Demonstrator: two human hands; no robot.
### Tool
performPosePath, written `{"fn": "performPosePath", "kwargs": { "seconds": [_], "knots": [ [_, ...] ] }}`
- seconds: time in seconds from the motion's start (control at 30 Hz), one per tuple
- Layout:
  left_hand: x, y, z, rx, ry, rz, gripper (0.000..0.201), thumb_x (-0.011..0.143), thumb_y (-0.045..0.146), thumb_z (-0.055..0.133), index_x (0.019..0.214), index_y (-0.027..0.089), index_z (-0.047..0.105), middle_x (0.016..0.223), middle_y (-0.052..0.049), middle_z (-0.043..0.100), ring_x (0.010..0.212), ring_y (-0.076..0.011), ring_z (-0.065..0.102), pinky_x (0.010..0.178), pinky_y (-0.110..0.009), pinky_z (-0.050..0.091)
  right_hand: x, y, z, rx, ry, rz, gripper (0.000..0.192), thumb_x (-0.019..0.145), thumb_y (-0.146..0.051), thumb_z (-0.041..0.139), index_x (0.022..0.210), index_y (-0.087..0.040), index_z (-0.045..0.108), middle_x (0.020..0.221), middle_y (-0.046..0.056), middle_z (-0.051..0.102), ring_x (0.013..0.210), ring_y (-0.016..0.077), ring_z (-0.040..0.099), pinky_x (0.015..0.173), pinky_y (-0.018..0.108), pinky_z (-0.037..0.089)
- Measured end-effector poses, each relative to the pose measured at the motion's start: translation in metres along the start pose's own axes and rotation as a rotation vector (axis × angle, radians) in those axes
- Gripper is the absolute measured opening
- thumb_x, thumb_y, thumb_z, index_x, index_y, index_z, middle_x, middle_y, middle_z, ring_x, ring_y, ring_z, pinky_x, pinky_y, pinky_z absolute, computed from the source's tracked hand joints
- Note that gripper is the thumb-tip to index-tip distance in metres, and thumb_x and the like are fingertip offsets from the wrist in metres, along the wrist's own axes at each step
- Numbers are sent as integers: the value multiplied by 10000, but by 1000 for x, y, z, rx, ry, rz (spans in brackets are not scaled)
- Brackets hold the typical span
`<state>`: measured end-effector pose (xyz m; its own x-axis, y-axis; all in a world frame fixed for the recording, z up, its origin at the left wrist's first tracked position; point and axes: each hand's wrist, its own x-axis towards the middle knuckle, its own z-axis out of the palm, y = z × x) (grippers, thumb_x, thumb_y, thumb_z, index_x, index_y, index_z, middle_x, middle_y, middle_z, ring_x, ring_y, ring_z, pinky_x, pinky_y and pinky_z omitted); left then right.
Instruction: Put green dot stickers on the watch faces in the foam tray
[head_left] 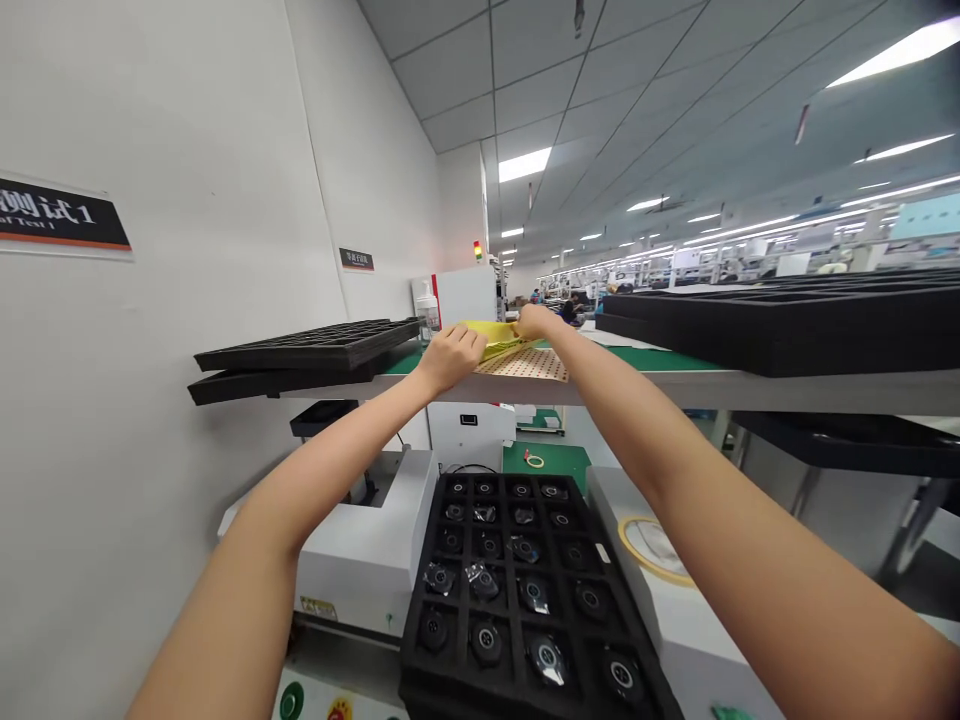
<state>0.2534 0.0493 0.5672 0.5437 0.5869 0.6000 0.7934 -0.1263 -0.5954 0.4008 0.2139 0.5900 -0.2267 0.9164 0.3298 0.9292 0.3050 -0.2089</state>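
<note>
Both my arms reach up to the shelf, where my left hand and right hand are closed on a yellow sheet, one at each end. The sheet lies between the hands, over a perforated card just below my right hand. Empty black trays are stacked left of my left hand; more black trays sit right of my right hand. Beneath my forearms, a black tray of round parts rests on a white machine, a tape ring beside it.
</note>
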Motion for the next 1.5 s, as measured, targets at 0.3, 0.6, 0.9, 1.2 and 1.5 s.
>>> {"fn": "performPosePath", "kwargs": {
  "seconds": [0.3,0.6,0.9,1.2,1.5],
  "knots": [
    [-25,-16,-46,167,233,-23,364,933,49,337,790,132,662,719,-114,686,830,-256,629,671,-347,412,-24,18,-12,24,56,118,339,927,-336,617,1197,-134,584,1232,110,581,1095,237,589,932,453,511],
    [-213,54,-151,-225,516,-912,129,833,332,660,891,235,723,697,8,716,556,-143,628,498,-245,419,-112,-5,-50,350,356,-64,248,963,-202,474,1104,-65,626,1185,172,619,1142,256,565,983,372,437],
    [-308,181,-89,-1431,223,-1881,425,470,481,855,699,188,648,599,-4,669,569,-200,669,495,-268,545,-424,35,119,1517,-207,-164,439,807,-620,625,1027,-253,720,990,87,721,941,269,677,858,401,528],
    [-427,343,-45,-1400,-126,-2127,407,450,362,895,699,189,624,596,10,652,585,-208,664,522,-266,536,-604,23,318,1769,-635,358,464,739,-630,704,965,-226,735,967,119,717,923,286,677,841,411,535],
    [-601,488,-45,-1393,0,-1982,424,500,527,870,700,197,695,594,-1,632,471,-117,500,433,-218,430,-744,1,462,1833,-512,338,433,739,-612,708,768,-181,675,721,43,651,670,187,603,673,314,518]
  ]
}}
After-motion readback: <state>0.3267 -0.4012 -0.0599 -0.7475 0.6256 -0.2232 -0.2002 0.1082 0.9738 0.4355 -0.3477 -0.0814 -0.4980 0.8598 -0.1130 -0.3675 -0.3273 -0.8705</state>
